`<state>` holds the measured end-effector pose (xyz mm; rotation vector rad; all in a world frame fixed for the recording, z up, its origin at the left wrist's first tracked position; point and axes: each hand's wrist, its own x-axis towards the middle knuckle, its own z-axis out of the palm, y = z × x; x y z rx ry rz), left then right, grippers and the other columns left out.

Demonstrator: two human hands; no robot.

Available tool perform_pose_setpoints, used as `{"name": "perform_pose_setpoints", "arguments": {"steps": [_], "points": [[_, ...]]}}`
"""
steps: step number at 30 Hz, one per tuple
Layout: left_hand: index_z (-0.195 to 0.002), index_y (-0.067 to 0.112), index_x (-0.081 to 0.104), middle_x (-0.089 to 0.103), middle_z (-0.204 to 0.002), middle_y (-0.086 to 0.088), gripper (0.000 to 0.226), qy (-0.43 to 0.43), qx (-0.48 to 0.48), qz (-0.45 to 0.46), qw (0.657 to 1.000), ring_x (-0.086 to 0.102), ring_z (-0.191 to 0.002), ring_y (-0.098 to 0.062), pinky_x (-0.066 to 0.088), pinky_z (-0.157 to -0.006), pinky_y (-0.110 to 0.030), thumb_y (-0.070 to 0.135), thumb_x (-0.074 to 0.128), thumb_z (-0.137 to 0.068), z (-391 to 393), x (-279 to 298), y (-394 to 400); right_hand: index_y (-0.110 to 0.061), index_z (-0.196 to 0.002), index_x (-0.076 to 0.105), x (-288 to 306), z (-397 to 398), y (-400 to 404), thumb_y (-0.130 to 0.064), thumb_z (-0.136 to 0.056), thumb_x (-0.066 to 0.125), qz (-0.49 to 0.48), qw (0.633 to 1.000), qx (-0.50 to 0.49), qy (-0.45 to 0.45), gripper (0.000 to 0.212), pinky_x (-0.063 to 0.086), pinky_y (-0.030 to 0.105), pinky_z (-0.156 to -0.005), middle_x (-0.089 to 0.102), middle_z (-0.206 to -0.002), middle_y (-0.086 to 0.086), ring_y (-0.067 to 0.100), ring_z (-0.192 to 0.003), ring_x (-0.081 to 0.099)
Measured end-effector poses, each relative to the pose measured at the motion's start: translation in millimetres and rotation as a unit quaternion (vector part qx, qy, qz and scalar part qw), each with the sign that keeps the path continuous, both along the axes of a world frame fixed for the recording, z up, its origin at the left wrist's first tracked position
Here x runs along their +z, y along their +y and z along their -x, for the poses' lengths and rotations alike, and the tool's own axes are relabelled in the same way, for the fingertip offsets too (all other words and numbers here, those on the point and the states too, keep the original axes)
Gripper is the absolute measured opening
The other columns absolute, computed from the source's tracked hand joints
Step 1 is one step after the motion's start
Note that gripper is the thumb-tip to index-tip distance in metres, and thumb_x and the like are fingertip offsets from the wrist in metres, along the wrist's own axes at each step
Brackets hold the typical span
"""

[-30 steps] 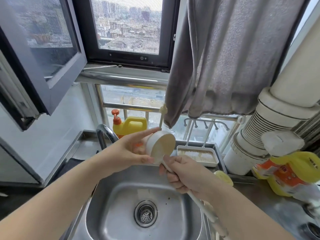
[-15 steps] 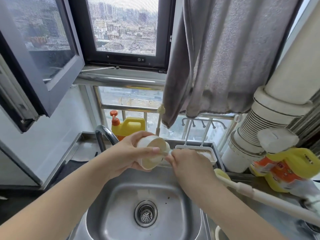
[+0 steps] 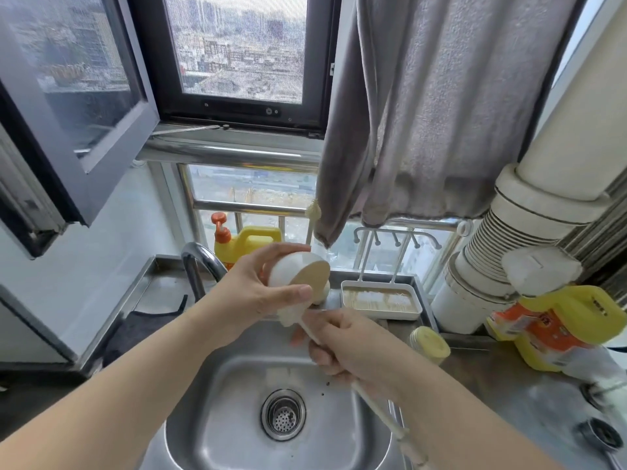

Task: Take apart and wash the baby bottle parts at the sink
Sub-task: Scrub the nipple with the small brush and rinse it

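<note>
Now the right hand [image 3: 342, 347], gripping the brush [image 3: 380, 415], is sitting lower beneath the cup [image 3: 298, 273] the left hand [image 3: 258, 293] is clasping above the sink [image 3: 217, 418].

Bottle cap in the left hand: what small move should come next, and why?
Probably push the brush up into the cap. The left hand holds the cap above the sink, its opening facing the right hand, and the brush head sits just under the rim.

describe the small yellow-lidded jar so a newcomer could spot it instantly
Start at the steel sink and go to the counter along its right edge. The jar sits there, in front of the white tray. Unlike the big yellow bottle further right, it is short, with a round pale-yellow lid.
</note>
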<state>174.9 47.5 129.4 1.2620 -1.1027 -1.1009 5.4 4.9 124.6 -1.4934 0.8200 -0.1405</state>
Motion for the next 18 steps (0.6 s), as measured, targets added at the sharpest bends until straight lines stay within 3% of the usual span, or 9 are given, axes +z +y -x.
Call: {"name": "perform_pose_setpoints", "arguments": {"steps": [1, 3, 5, 7, 9, 11, 14, 16, 18], "points": [[-0.1, 0.038, 0.07, 0.068, -0.098, -0.003, 0.066, -0.006, -0.004, -0.009, 1.0, 0.07, -0.082, -0.023, 0.059, -0.067, -0.035, 0.04, 0.09, -0.037, 0.8, -2.8, 0.2, -0.024, -0.074, 0.06, 0.4, -1.0, -2.0, -0.04, -0.099, 0.043, 0.152, 0.985, -0.002, 0.077, 0.034, 0.033, 0.023, -0.047, 0.048, -0.056, -0.006, 0.013, -0.051, 0.044], [-0.101, 0.037, 0.07, 0.07, -0.099, -0.002, 0.07, -0.011, -0.018, -0.026, 0.999, 0.069, -0.086, -0.023, 0.058, -0.075, -0.038, 0.043, 0.092, -0.035, 5.6, -9.6, -0.9, -0.022, -0.086, 0.059, 0.8, -3.1, -6.7, -0.03, -0.101, 0.038, 0.407, 0.887, -0.007, 0.217, 0.027, 0.037, 0.03, -0.062, 0.062, -0.083, 0.002, 0.024, -0.08, 0.058], [-0.1, 0.037, 0.069, 0.071, -0.097, 0.001, 0.063, -0.008, -0.017, -0.026, 0.999, 0.068, -0.085, -0.02, 0.057, -0.078, -0.035, 0.038, 0.089, -0.041, 11.0, -12.9, -4.2, -0.017, -0.107, 0.054, 1.2, -7.0, -8.5, -0.017, -0.1, 0.033, 0.52, 0.805, -0.017, 0.284, 0.022, 0.034, 0.032, -0.069, 0.059, -0.107, 0.005, 0.029, -0.099, 0.058], [-0.098, 0.037, 0.069, 0.071, -0.096, 0.002, 0.059, -0.005, -0.009, -0.025, 1.0, 0.068, -0.084, -0.018, 0.057, -0.076, -0.032, 0.037, 0.087, -0.043, 14.6, -14.5, -6.0, -0.017, -0.113, 0.051, -5.1, -8.3, -7.0, -0.013, -0.1, 0.031, 0.538, 0.789, -0.023, 0.294, 0.025, 0.034, 0.032, -0.07, 0.057, -0.112, 0.005, 0.029, -0.103, 0.058], [-0.098, 0.036, 0.07, 0.069, -0.101, -0.003, 0.059, -0.001, -0.002, -0.031, 1.0, 0.068, -0.086, -0.021, 0.057, -0.074, -0.034, 0.038, 0.087, -0.043, 15.1, -17.7, -5.6, -0.016, -0.11, 0.055, -9.4, -7.5, -5.0, -0.019, -0.101, 0.032, 0.509, 0.816, -0.024, 0.273, 0.025, 0.038, 0.032, -0.07, 0.06, -0.108, 0.007, 0.03, -0.099, 0.059], [-0.1, 0.034, 0.07, 0.068, -0.104, -0.007, 0.062, 0.013, 0.003, -0.03, 0.999, 0.068, -0.086, -0.023, 0.058, -0.073, -0.037, 0.039, 0.089, -0.041, 14.8, -20.0, -3.0, -0.015, -0.102, 0.062, -10.3, -7.3, -6.9, -0.031, -0.101, 0.036, 0.427, 0.877, -0.023, 0.218, 0.03, 0.042, 0.031, -0.067, 0.062, -0.089, 0.005, 0.026, -0.084, 0.059], [-0.104, 0.032, 0.07, 0.068, -0.097, -0.005, 0.078, 0.064, 0.014, 0.005, 0.998, 0.068, -0.079, -0.023, 0.056, -0.066, -0.033, 0.048, 0.094, -0.033, 12.9, -20.3, -2.8, -0.015, -0.082, 0.062, -8.1, -6.7, -8.7, -0.047, -0.097, 0.044, 0.058, 0.997, -0.037, 0.037, 0.04, 0.033, 0.02, -0.045, 0.045, -0.055, -0.006, 0.01, -0.047, 0.039], [-0.107, 0.031, 0.069, 0.068, -0.094, -0.005, 0.08, 0.079, 0.011, 0.024, 0.997, 0.068, -0.077, -0.022, 0.055, -0.063, -0.029, 0.05, 0.094, -0.033, 11.4, -19.1, -4.2, -0.015, -0.078, 0.056, -5.8, -4.8, -8.5, -0.05, -0.094, 0.046, -0.138, 0.988, -0.043, -0.053, 0.04, 0.022, 0.015, -0.036, 0.035, -0.05, -0.007, 0.004, -0.04, 0.025], [-0.107, 0.032, 0.07, 0.069, -0.091, -0.003, 0.078, 0.079, 0.006, 0.015, 0.997, 0.068, -0.077, -0.022, 0.055, -0.063, -0.029, 0.049, 0.094, -0.034, 10.8, -19.1, -4.4, -0.015, -0.077, 0.056, -7.3, -4.4, -8.8, -0.051, -0.093, 0.046, -0.146, 0.987, -0.04, -0.054, 0.041, 0.021, 0.014, -0.036, 0.035, -0.051, -0.007, 0.004, -0.039, 0.025]]}}
